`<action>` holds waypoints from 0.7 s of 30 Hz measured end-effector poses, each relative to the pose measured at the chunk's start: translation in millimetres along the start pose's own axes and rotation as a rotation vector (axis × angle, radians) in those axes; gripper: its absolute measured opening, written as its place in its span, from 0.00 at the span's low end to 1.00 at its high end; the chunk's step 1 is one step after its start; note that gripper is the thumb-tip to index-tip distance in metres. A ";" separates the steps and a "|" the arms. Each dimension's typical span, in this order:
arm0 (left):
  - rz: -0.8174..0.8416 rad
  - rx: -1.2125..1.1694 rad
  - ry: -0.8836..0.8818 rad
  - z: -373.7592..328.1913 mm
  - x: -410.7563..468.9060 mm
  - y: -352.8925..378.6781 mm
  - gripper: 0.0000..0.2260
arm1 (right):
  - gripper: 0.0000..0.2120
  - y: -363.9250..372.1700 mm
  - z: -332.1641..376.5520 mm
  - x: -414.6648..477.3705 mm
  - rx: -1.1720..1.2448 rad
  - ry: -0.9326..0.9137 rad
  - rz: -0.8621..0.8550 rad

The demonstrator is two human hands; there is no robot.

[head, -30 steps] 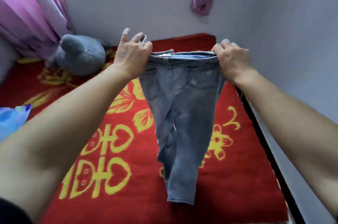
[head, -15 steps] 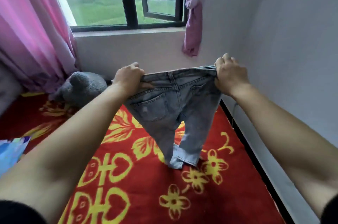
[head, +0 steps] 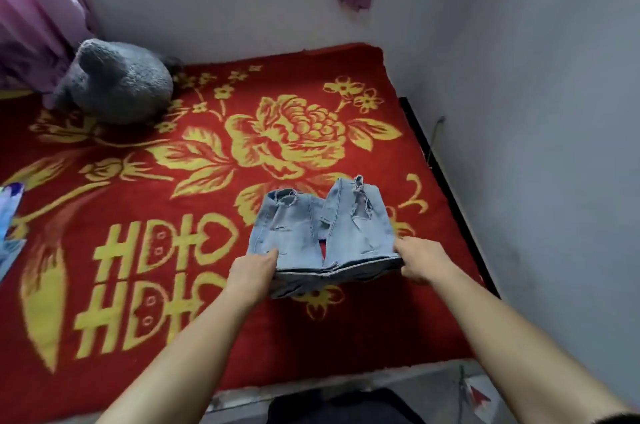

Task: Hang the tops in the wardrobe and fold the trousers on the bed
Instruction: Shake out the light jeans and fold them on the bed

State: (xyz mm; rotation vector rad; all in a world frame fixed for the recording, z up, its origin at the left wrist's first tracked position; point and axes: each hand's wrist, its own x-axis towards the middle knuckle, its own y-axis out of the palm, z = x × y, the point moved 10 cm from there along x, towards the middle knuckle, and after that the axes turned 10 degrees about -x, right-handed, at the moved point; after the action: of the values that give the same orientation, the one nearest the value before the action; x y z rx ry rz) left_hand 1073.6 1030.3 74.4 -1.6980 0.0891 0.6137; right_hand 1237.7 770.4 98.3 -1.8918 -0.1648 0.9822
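Note:
Light blue ripped jeans lie folded over on the red bed cover, the frayed leg ends pointing away from me. My left hand grips the left end of the fold nearest me. My right hand grips the right end. The waist part lies hidden under the legs, and a strip of it shows below the fold.
A grey plush toy sits at the back left by the pink curtain. A blue patterned garment lies at the left edge. White walls close the bed's far and right sides.
The jeans hung in the air from my two hands by the waistband. Now they lie folded on the bed, legs laid over the waist, and my view has tipped down.

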 end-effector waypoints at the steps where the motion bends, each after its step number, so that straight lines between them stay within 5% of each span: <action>1: 0.038 -0.005 -0.001 -1.1 -7.3 19.3 0.14 | 0.16 16.0 5.7 -4.0 0.000 -0.017 0.033; 7: 0.281 -0.062 -0.078 2.2 -35.8 87.9 0.13 | 0.18 79.1 32.2 -12.4 -0.003 -0.079 0.219; 10: 0.312 -0.315 -0.208 23.4 -12.6 76.8 0.10 | 0.17 52.9 18.6 11.9 0.111 0.025 0.159; 13: 0.130 -0.757 -0.300 42.8 32.6 4.2 0.11 | 0.19 -28.8 -16.9 44.8 0.382 0.178 -0.106; 18: -0.286 -1.527 -0.254 56.1 94.8 -179.6 0.11 | 0.23 -211.2 -78.5 36.8 0.829 0.293 -0.839; 21: -0.443 -1.704 -0.097 59.1 114.3 -285.9 0.09 | 0.23 -302.7 -104.2 45.6 0.824 0.278 -0.899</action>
State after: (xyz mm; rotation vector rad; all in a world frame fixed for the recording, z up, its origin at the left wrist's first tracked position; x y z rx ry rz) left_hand 1261.5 1182.8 273.6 -3.1211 -1.1578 0.3698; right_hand 1425.5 880.5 337.3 -0.9783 -0.3421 0.1028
